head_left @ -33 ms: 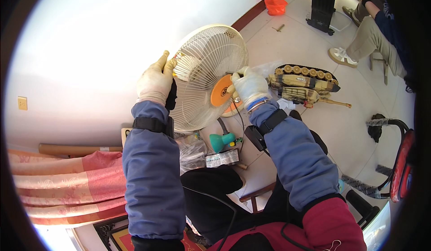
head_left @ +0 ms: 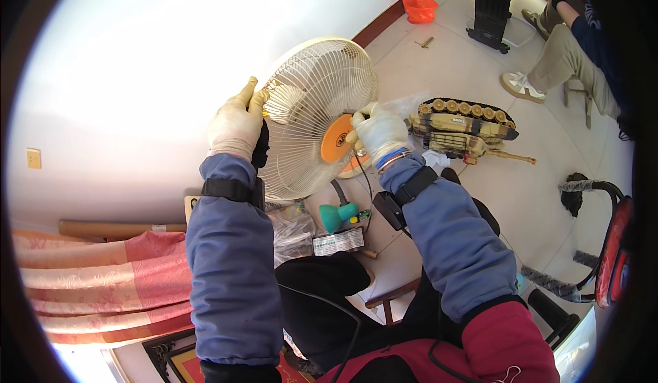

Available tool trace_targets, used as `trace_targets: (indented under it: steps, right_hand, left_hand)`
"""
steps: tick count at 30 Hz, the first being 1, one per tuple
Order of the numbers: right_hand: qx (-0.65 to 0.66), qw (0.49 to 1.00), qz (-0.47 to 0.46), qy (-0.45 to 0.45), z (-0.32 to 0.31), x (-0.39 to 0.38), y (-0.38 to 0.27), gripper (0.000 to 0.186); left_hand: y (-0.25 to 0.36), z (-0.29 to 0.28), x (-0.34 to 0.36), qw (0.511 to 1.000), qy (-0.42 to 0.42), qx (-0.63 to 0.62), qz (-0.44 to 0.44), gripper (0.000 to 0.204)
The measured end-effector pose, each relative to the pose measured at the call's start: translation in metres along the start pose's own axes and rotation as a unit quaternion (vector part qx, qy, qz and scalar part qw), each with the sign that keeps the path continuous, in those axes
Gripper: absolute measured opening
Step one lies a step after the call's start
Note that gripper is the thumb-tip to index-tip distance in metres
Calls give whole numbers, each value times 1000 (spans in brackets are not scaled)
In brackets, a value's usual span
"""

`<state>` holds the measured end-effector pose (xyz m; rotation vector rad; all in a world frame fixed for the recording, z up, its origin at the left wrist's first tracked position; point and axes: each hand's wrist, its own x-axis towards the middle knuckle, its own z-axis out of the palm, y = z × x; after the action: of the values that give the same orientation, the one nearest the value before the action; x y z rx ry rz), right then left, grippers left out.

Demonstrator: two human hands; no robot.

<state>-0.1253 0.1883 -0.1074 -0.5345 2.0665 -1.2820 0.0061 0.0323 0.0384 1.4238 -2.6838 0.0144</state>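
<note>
Your left hand (head_left: 234, 122) seems to clasp the left rim of the caged fan (head_left: 319, 109), which stands between your hands. At its right side, your right hand (head_left: 380, 135) has thumb and fingers curled together, pinching what I cannot tell, left of the toy tank (head_left: 466, 126); almost nothing has shifted, so the fan looks steadied.

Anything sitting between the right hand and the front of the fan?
Nothing visible blocks it: the right hand is at the fan, beside its orange hub, though it hides what lies directly behind it. A dark cable hangs just below that hand.
</note>
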Motion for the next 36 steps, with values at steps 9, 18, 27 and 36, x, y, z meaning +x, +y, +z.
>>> trace_targets:
  steps: [9, 18, 27, 36]
  right_hand:
    - [68, 997, 3, -21, 3, 4, 4, 25]
    - [97, 994, -39, 18, 2, 5, 8, 23]
    - [-84, 994, -53, 48, 14, 0, 6, 28]
    - [-8, 999, 19, 29, -6, 7, 7, 27]
  left_hand:
    - [0, 0, 1, 1000, 1, -8, 2, 54]
    - [0, -1, 0, 1000, -1, 5, -4, 54]
    - [-1, 0, -1, 1000, 0, 9, -5, 54]
    - [-3, 0, 0, 1000, 4, -2, 2, 55]
